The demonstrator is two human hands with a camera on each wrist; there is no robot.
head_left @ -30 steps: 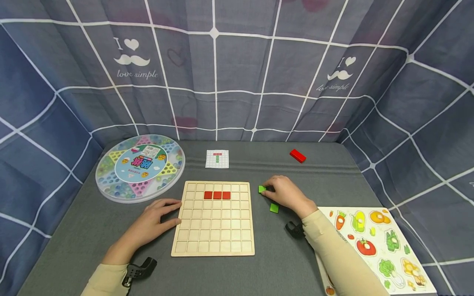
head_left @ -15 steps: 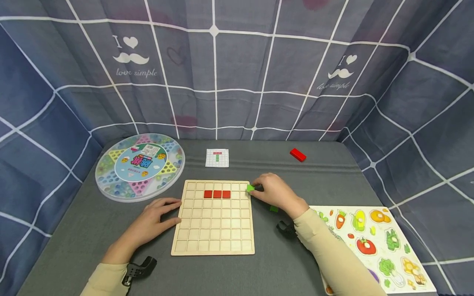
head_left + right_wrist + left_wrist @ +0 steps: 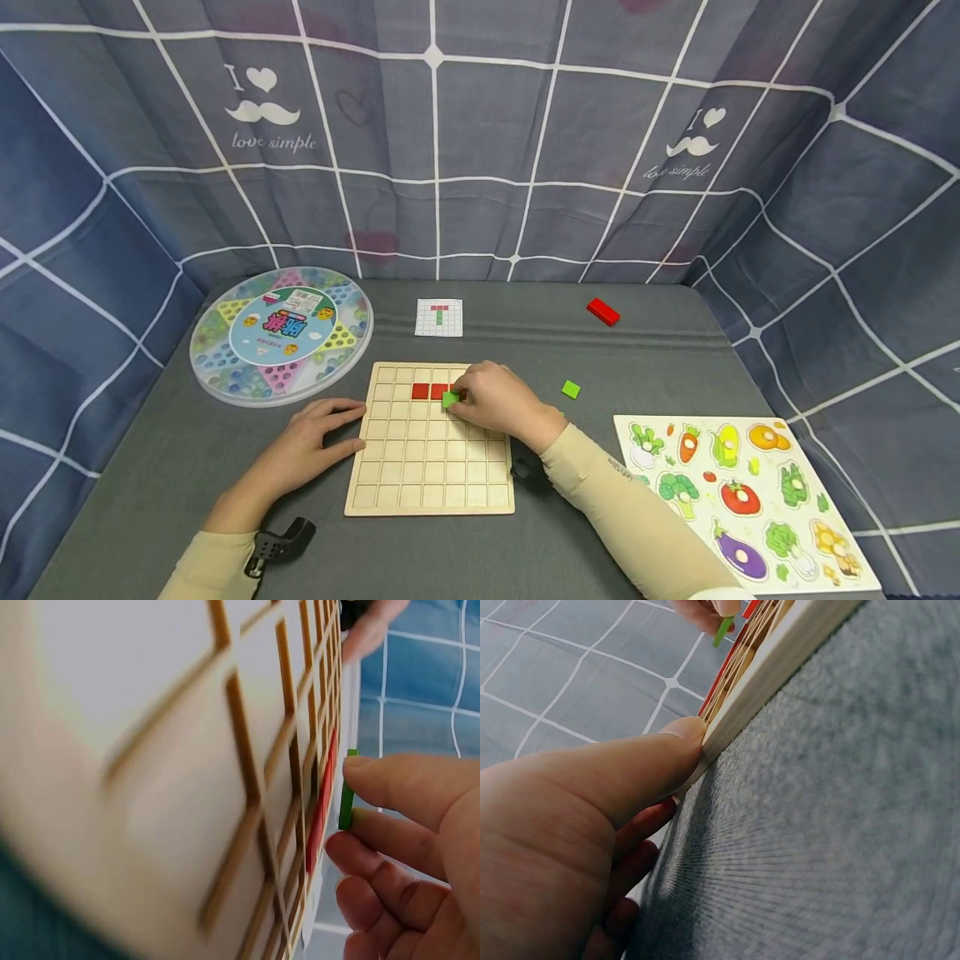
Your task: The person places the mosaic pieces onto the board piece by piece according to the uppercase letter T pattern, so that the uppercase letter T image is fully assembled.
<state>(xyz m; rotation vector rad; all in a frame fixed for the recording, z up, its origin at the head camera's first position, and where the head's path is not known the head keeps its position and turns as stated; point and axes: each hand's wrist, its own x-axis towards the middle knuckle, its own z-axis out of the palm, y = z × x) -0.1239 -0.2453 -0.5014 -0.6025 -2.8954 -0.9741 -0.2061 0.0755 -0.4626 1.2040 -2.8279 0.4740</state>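
Observation:
My right hand [image 3: 501, 402] pinches a small green square tile [image 3: 450, 400] between thumb and index finger, just over the wooden grid board [image 3: 427, 475]. In the right wrist view the green tile [image 3: 348, 791] stands on edge between the fingertips, close to the red tiles [image 3: 322, 802] in the board. The head view shows the red tiles [image 3: 420, 391] in a row near the board's far side, the rightmost mostly covered by the right hand. My left hand [image 3: 315, 440] rests at the board's left edge, its thumb and fingers extended against the side; the thumb [image 3: 682, 739] touches the wooden rim.
A small printed pattern card [image 3: 439, 317] lies behind the board. To the right are a loose green tile [image 3: 571, 389] and red blocks [image 3: 603, 312]. A vegetable picture board [image 3: 795, 467] lies front right, a round Chinese checkers box [image 3: 281, 333] at left. A checked curtain [image 3: 480, 150] surrounds the table.
My right hand has picked up a green tile from the table right of the board and carried it left over the board. The left hand has stayed at the board's edge.

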